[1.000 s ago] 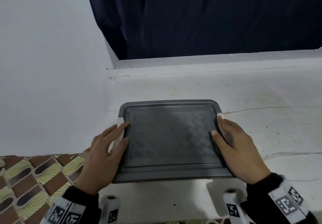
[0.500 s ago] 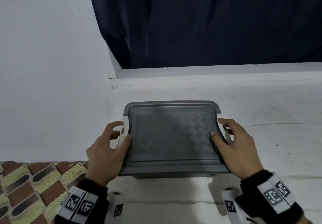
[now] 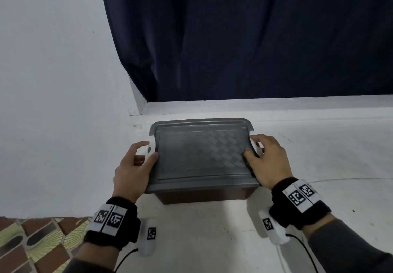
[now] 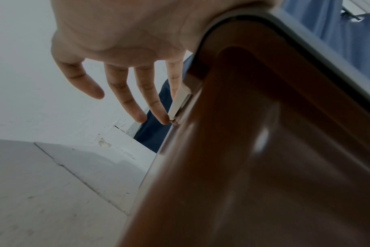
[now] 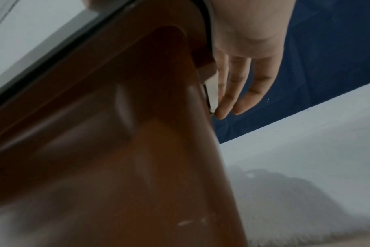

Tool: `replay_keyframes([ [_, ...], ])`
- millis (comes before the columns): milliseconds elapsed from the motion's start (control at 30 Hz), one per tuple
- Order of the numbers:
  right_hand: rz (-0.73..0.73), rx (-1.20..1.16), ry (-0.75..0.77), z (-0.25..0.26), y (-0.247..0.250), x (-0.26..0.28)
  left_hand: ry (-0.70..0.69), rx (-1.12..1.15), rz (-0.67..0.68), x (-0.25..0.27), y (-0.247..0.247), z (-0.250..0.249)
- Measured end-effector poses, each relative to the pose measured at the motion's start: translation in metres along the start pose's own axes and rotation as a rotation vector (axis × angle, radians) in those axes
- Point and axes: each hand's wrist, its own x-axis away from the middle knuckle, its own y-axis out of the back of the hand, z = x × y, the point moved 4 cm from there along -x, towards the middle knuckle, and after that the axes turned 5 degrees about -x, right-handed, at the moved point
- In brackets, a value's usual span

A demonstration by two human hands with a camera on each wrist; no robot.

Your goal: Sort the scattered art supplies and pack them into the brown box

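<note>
Thumbs lay on the grey lid (image 3: 201, 153) while each hand, left (image 3: 133, 169) and right (image 3: 269, 162), gripped a white side latch, probably to clip the brown box (image 3: 205, 196) shut.

grey lid (image 3: 202, 153) hides the brown box's (image 3: 204, 196) contents.

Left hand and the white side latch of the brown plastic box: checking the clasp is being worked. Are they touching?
Touching. In the left wrist view a fingertip of the left hand meets the lower end of the white latch on the brown box.
</note>
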Motion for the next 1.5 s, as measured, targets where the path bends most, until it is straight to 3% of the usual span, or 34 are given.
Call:
replay_keyframes([
  [433, 0.049, -0.046, -0.077, -0.001, -0.049, -0.124, 0.013, 0.124, -0.002, -0.131, -0.038, -0.001],
  [633, 0.045, -0.108, -0.111, -0.007, -0.067, -0.152, 0.035, 0.222, 0.030, -0.176, -0.051, -0.003],
  [1133, -0.003, -0.137, -0.140, -0.007, -0.066, -0.148, 0.030, 0.278, 0.049, -0.177, -0.048, -0.012],
  [1300, 0.032, -0.100, -0.199, -0.004, -0.064, -0.146, -0.025, 0.085, 0.027, -0.181, -0.043, -0.013],
  [1500, 0.112, -0.125, -0.211, 0.006, -0.046, -0.134, -0.101, -0.086, 0.165, -0.169, -0.023, -0.027],
])
